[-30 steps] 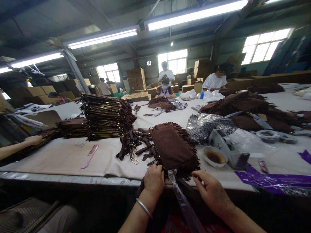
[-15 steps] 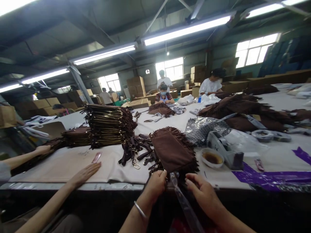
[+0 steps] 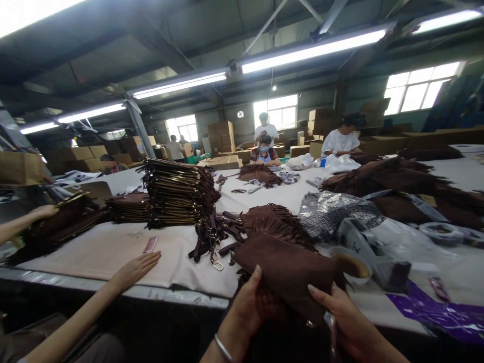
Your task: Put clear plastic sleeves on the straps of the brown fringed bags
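The left hand point(image 3: 247, 307) and right hand point(image 3: 346, 315) jointly grasp a brown bag point(image 3: 287, 267), thumbs uppermost, at the near edge of the desk point(image 3: 91, 252), in front of a fringed brown stack point(image 3: 272, 218). A dark mark point(image 3: 356, 247) on the grey tape dispenser point(image 3: 368, 259), to the right, and a tan tag point(image 3: 429, 200) on the heap point(image 3: 385, 179) beyond are too small to read.

Factory workshop: stacked cartons point(image 3: 221, 135), tube lights point(image 3: 313, 51), bag stack point(image 3: 177, 194) on long worktable point(image 3: 94, 247).
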{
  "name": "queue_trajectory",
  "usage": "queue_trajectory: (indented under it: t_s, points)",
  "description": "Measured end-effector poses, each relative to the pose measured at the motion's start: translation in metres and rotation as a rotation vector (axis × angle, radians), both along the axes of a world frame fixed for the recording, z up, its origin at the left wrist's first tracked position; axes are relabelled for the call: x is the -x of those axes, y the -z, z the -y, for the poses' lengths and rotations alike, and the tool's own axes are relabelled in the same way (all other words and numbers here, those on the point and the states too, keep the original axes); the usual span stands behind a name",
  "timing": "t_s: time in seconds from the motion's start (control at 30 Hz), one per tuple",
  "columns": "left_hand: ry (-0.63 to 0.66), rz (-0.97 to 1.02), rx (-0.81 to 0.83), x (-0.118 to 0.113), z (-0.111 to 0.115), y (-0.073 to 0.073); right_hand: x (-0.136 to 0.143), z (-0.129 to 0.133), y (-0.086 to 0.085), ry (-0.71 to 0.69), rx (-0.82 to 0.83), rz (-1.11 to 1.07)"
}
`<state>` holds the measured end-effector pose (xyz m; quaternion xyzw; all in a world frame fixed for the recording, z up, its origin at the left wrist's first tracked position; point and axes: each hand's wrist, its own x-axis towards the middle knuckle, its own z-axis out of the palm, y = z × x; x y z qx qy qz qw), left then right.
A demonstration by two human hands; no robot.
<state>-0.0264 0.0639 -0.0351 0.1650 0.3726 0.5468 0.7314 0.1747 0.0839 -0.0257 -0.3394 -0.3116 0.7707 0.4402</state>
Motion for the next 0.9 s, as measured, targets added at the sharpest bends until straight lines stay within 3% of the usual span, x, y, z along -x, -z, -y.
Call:
queue_trajectory:
  t_s: [0.07,0.17,0.23,0.33,0.4,0.5,0.63,0.7,0.8,0.9]
  points:
    - [-0.108,0.102,0.01,0.011,-0.021,-0.005,-0.006,-0.002,-0.004,-0.055,-0.047,0.009]
    - [-0.268,0.037,-0.115,0.014,-0.046,-0.024,-0.01,-0.017,-0.01,-0.077,-0.141,0.059]
    - [-0.378,-0.016,-0.218,0.012,-0.061,-0.038,-0.011,-0.037,-0.014,-0.014,-0.233,0.158]
    - [-0.526,-0.104,-0.187,0.014,-0.079,-0.047,-0.012,-0.074,-0.013,0.231,-0.385,0.584]
    - [-0.562,-0.201,-0.092,0.019,-0.083,-0.04,-0.015,-0.087,-0.006,0.397,-0.512,0.965]
    - [-0.468,-0.396,-0.012,0.019,-0.065,-0.014,-0.016,-0.074,0.011,0.48,-0.824,1.254]
    - [-0.242,-0.519,0.014,-0.006,-0.021,0.02,-0.004,-0.029,0.033,0.244,-1.113,1.368]
    - [-0.102,-0.586,0.014,-0.023,-0.006,0.028,0.004,-0.02,0.04,0.15,-1.163,1.519]
    - [0.066,-0.659,-0.05,-0.041,0.002,0.032,0.011,-0.028,0.049,0.136,-1.104,1.739]
    - [0.119,-0.678,-0.065,-0.045,-0.001,0.031,0.005,-0.04,0.049,0.086,-1.038,1.773]
